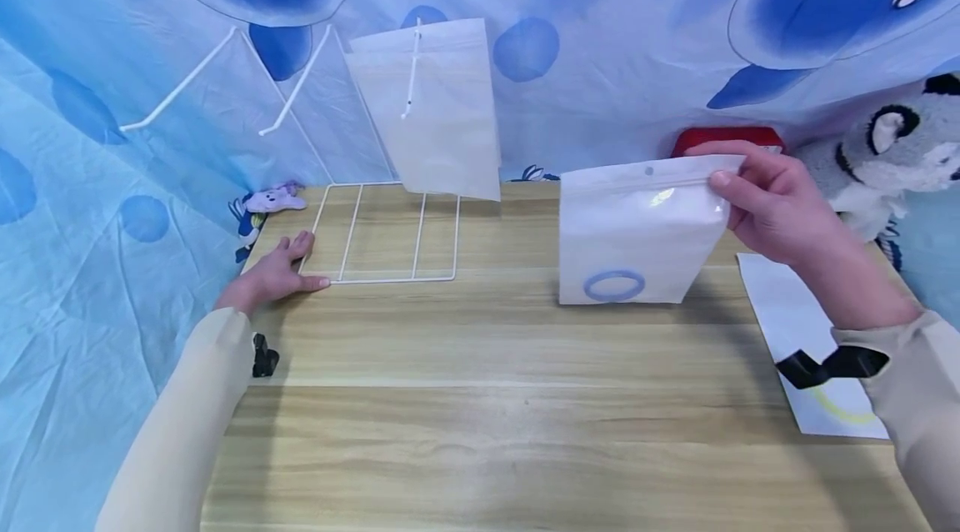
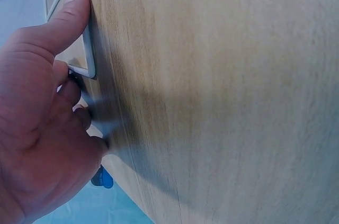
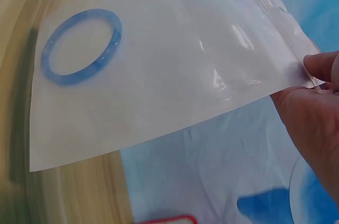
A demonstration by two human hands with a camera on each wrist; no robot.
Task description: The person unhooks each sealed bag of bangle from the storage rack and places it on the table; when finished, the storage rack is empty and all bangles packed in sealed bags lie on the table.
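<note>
In the head view my right hand [image 1: 780, 198] pinches the top right corner of a white translucent zip bag [image 1: 637, 232]. A blue ring [image 1: 615, 286] shows through low in the bag; the right wrist view shows the same blue ring [image 3: 82, 46]. The bag has a small hole at its top edge. My left hand [image 1: 277, 269] rests on the front left corner of a white wire rack [image 1: 393, 280], its thumb straight along the front wire. Similar white bags [image 1: 450, 115] hang from the rack's right hook.
Another white bag [image 1: 780, 307] with a yellow ring lies on the wooden table [image 1: 487, 432], partly beneath my right forearm. A red object [image 1: 727, 138] and a grey plush toy [image 1: 892, 148] stand at the back right. A small purple plush [image 1: 276, 198] sits behind my left hand.
</note>
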